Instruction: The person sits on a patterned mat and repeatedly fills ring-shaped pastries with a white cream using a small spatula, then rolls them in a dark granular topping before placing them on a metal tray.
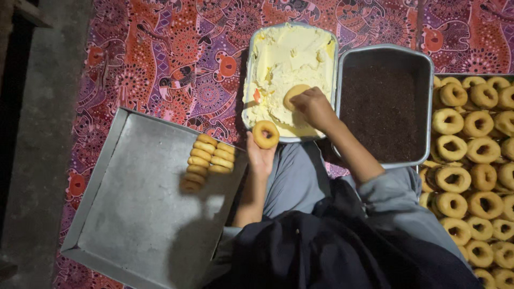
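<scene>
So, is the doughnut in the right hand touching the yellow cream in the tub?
Touching. The head view shows the right hand pressing its doughnut flat onto the yellow cream, with no gap visible.

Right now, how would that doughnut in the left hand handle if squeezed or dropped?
The doughnut in the left hand looks light, since fingertips alone carry it. Probably soft, so it may dent. Being ring-shaped, it could roll if dropped on edge.
</scene>
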